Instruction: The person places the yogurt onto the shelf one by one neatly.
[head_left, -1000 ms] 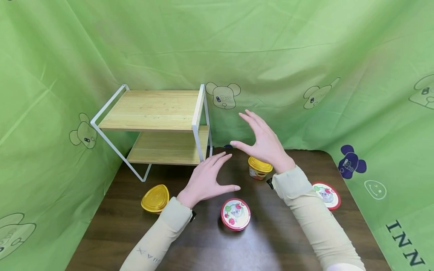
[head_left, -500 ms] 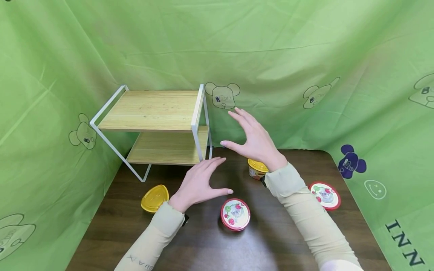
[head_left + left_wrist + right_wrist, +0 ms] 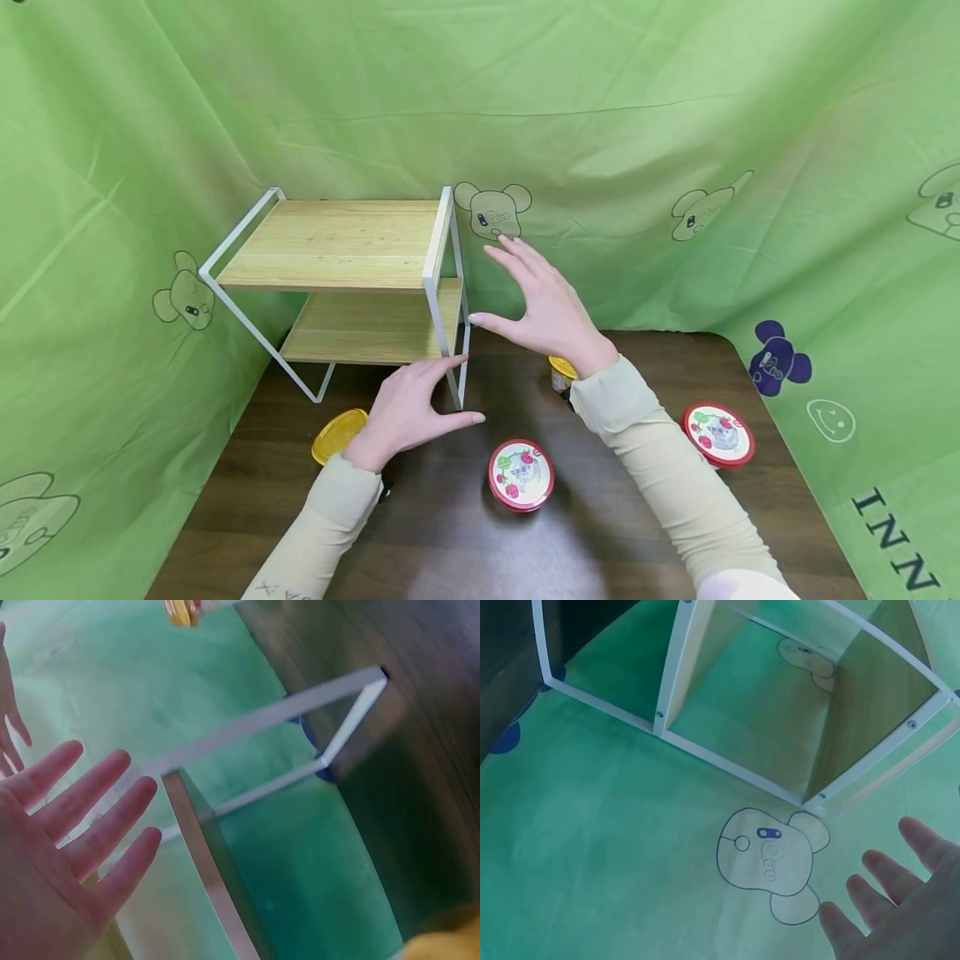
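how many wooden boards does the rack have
2: the upper board near the top of the white frame, and the lower board beneath it, partly hidden by the upper one.

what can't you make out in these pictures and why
Far yellow-lidded cup: head view, partly behind the right sleeve.
Nearer yellow lid: head view, partly behind the left grip.
Yellow shape, bottom right: left wrist view, blurred and cut off by the frame.
Orange-and-white item: left wrist view, cut off by the top edge.
Right grip: right wrist view, cut off bottom right.
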Available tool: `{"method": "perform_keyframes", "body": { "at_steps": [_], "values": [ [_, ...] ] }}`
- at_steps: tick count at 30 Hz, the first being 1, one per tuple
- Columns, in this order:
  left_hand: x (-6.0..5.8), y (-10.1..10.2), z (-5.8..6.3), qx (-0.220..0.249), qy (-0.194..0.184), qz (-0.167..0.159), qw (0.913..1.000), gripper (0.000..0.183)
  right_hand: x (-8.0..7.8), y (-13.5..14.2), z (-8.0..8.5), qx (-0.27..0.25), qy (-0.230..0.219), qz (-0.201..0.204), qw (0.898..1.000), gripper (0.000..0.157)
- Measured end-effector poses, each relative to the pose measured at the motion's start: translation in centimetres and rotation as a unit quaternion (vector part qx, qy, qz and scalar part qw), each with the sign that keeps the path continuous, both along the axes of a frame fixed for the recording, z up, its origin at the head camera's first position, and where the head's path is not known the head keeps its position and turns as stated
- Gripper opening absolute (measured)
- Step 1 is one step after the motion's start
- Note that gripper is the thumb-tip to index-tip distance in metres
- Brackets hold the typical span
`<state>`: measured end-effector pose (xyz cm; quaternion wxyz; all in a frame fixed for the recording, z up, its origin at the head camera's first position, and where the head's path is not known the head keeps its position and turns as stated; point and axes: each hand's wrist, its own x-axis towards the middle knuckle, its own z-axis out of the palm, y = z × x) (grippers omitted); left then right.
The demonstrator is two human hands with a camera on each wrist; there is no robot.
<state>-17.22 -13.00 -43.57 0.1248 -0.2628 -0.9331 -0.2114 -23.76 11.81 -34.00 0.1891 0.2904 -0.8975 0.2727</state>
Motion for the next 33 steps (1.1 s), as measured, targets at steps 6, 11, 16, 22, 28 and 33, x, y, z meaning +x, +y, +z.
{"method": "perform_keyframes", "body": {
  "at_steps": [6,11,16,22,28,33],
  "values": [
    [0.1,-2.2,-0.2,0.027,-0.025,0.032,0.9988,0.087,-0.1,-0.8,0.0,0.007,0.010,0.014,1.000,0.091],
    [0.4,-3.8,-0.1,0.036,-0.037,0.057,0.9970,0.087,-0.2,-1.3,0.0,0.001,0.022,0.026,0.999,0.091],
    [0.6,-5.2,-0.2,0.035,-0.050,0.086,0.9944,0.095,-0.2,-2.0,0.3,0.001,0.029,0.036,0.999,0.090],
    [1.1,-6.4,-0.3,0.035,-0.071,0.113,0.9905,0.100,-0.5,-3.0,0.9,0.000,0.048,0.054,0.997,0.091],
    [1.6,-7.6,-0.7,0.042,-0.073,0.121,0.9891,0.101,-1.0,-4.0,1.4,-0.003,0.069,0.074,0.995,0.090],
    [1.9,-8.8,-0.9,0.041,-0.090,0.137,0.9857,0.107,-1.2,-4.8,1.6,0.005,0.080,0.086,0.993,0.092]
  ]
}}
